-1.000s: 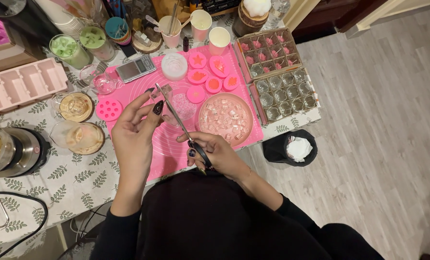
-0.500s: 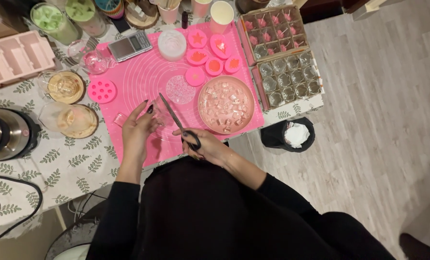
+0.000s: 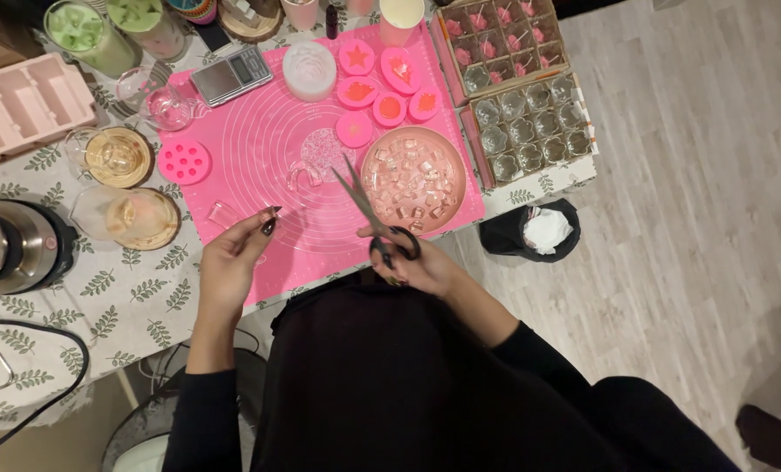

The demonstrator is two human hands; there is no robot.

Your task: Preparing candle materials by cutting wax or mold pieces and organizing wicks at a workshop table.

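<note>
My right hand (image 3: 421,267) is gripping black-handled steel scissors (image 3: 374,218), fingers through the loops, blades angled over the pink silicone mat (image 3: 259,144). My left hand (image 3: 233,258) is hovering, fingers loosely curled, empty. I'm keeping the points low and away from it.

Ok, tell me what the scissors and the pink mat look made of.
Scissors, held in the right hand: blades look like bare metal, grey with a dull shine; the handle loops look like black plastic. Pink mat: probably silicone, matte and flat, with printed circle guides.
</note>
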